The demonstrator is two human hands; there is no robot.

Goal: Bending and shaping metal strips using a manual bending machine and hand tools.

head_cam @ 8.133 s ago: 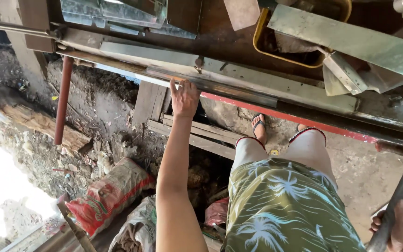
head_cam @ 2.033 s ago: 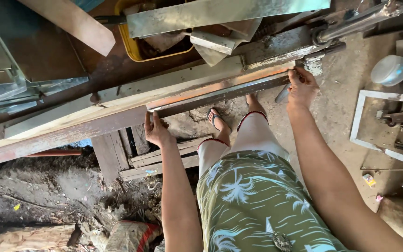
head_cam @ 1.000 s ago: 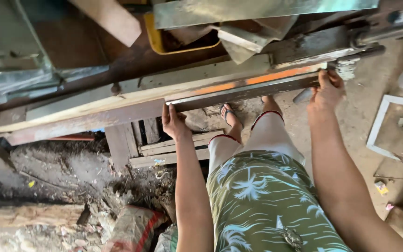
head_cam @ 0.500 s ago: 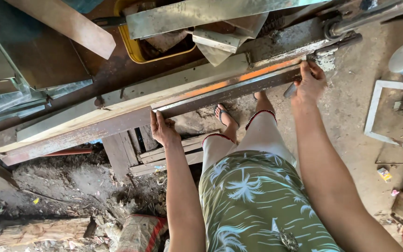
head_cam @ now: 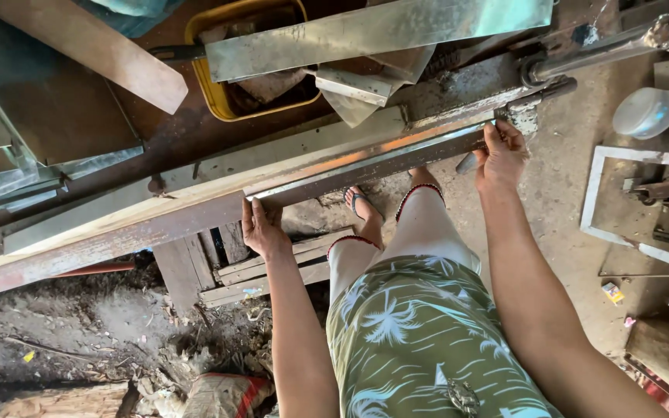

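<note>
Up close: long grey metal strip (head_cam: 373, 161), flat and dull, with a rust-orange streak along its upper edge, lying slantwise on the worktop (head_cam: 102, 240) of worn timber and steel. Left hand (head_cam: 263, 229) clasps the strip's end at 9 o'clock, fingers curled over the edge, arm straight. Right hand (head_cam: 501, 152) closed around the end at 2 o'clock. Yellow plastic tub (head_cam: 214, 93) of scraps at 11 o'clock, behind the strip.

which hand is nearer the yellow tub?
Left. The left hand grips the near end of the long metal strip, below and just right of the yellow tub. The right hand holds the strip's far end, well to the tub's right.
</note>
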